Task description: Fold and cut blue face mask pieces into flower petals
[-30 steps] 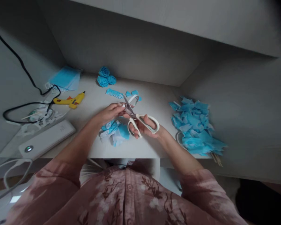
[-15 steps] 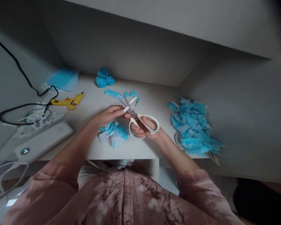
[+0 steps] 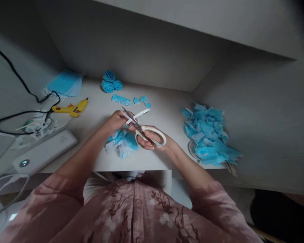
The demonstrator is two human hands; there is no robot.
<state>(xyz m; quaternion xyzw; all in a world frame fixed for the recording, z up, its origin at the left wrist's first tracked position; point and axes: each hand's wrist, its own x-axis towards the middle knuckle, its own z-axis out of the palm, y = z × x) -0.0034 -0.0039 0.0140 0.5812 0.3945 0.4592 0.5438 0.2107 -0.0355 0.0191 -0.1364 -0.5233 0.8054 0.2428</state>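
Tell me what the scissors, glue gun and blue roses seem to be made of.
Scissors: probably steel blades, grey with a dull metallic look; the smooth, cream handles look like molded plastic.
Glue gun: likely hard plastic, judging by its evenly yellow, molded-looking body.
Blue roses: matte, thin folded layers, perhaps nonwoven fabric, though crepe paper could look alike.

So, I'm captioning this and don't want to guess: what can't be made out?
All in the head view:
Left hand: fingertips partly hidden by the scissors.
Thin sticks: upper ends covered by the blue pile.
White power bank: display too small to read.
Black shape, lower right: cut off by the right edge, too dark to identify.
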